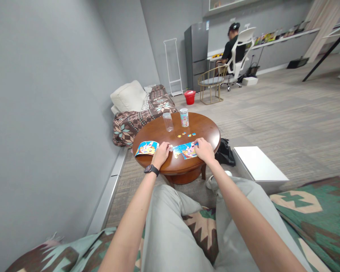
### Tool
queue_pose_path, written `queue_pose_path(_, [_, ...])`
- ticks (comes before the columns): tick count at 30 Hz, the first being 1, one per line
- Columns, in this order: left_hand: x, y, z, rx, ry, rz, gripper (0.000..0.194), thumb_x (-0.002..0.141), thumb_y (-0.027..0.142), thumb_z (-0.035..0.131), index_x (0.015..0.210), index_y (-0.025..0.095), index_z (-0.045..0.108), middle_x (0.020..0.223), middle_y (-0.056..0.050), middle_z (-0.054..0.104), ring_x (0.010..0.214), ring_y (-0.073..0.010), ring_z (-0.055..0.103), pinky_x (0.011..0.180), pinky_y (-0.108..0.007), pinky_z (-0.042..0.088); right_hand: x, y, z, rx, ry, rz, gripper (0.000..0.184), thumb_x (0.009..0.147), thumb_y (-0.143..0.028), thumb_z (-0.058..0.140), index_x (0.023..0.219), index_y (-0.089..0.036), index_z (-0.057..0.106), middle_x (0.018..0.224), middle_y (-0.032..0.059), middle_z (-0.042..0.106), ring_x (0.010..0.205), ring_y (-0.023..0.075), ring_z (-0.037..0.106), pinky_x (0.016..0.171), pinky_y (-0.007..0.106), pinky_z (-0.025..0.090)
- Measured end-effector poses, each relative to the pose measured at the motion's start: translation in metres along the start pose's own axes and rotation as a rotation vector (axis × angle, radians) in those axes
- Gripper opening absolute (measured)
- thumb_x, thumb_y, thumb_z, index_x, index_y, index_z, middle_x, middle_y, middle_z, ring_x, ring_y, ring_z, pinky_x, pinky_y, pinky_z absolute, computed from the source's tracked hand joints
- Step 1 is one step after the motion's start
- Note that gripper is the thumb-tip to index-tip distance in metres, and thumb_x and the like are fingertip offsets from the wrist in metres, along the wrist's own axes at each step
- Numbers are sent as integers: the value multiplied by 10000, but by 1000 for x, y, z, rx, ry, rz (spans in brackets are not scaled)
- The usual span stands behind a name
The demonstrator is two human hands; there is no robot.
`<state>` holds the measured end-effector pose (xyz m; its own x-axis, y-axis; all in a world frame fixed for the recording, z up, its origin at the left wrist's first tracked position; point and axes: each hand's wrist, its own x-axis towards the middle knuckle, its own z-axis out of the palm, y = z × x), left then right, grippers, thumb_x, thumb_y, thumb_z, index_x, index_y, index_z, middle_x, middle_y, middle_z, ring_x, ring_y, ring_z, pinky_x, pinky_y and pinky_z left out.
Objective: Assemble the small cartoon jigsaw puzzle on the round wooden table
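Note:
A partly joined jigsaw puzzle (pixel 187 149) with a blue and pink picture lies near the front of the round brown table (pixel 158 130). My left hand (pixel 161 154), with a black watch at its wrist, pinches a small pale puzzle piece (pixel 170 148) at the puzzle's left edge. With bent fingers, my right hand (pixel 204 150) grips the puzzle's upper right edge and hides that corner. Several loose puzzle pieces (pixel 189 135) are scattered behind the puzzle. Left of my left hand lies a curled picture sheet (pixel 147 148).
A clear jar (pixel 168 122) and a printed jar (pixel 184 118) stand toward the table's back. A white box (pixel 259 163) and a black bag (pixel 226 153) are on the floor to the right. Farther off, a person (pixel 231 49) sits in a white chair (pixel 239 56).

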<state>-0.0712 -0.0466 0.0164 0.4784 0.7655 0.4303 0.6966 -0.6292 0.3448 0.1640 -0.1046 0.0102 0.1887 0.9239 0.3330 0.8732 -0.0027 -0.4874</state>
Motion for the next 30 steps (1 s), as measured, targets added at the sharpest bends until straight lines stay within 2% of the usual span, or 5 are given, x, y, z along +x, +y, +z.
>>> queue_pose_path(10, [0,-1,0,-3,8,-40,58,926,233,515,888,196,491,869,-28,567,783,-165,555,744,-291,438,1,3,4,-13,7,-8,240,871,-151,445,1011,-158,640,1125,112,649,1049,242,594,894,345,404])
queue_pose_path(14, [0,1,0,-7,6,-44,60,933,246,510,911,190,508,888,-40,587,805,-172,568,759,-299,446,1,3,5,-5,11,-5,232,870,-152,450,1000,-164,641,1122,112,651,1042,242,593,891,344,403])
queue_pose_path(20, [1,-2,1,-1,5,-5,125,983,218,422,980,190,543,989,-72,615,953,-193,590,867,-317,454,1,3,5,7,16,-7,244,865,-150,448,1004,-163,647,1120,115,648,1037,244,590,899,355,409])
queue_pose_path(25, [0,1,-1,22,0,-25,154,989,273,437,917,193,546,935,-59,602,895,-190,583,828,-316,455,0,2,4,20,26,-1,248,853,-142,442,985,-168,650,1103,112,654,1026,241,592,897,351,409])
queue_pose_path(30, [1,6,-4,68,-4,-25,157,974,191,420,868,192,535,926,-61,584,889,-196,566,819,-322,453,1,1,2,14,15,2,233,864,-152,433,977,-170,636,1116,109,651,1034,238,597,902,347,406])
